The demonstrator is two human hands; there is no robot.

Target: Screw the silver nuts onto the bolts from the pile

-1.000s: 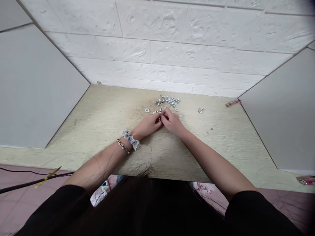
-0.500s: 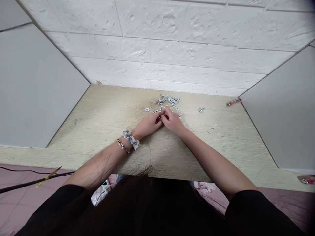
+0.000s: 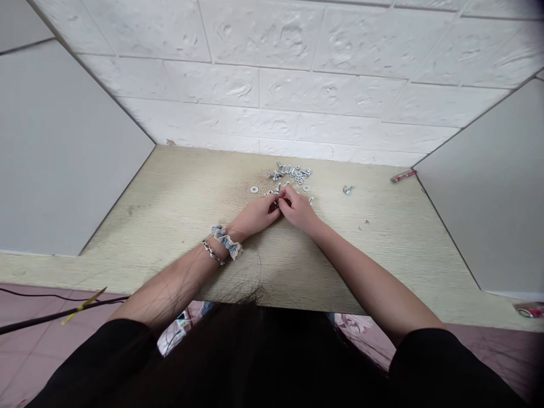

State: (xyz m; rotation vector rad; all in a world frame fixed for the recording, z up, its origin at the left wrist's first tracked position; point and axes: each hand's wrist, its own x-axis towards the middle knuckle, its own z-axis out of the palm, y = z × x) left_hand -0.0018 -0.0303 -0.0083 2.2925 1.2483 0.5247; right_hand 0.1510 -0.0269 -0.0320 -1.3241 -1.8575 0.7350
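My left hand and my right hand meet over the middle of the wooden tabletop, fingertips pinched together. Whatever small piece they hold is hidden by the fingers. Just beyond them lies a pile of silvery bolts and nuts. A flat washer rests left of the fingers, and another washer is to their right. One bolt shows beside my right knuckles. Several more small metal parts are partly covered by my fingertips.
Farther right sits a bolt with a washer. A red object with a metal end lies by the right grey panel. Another grey panel bounds the left, and a white brick-patterned wall stands behind.
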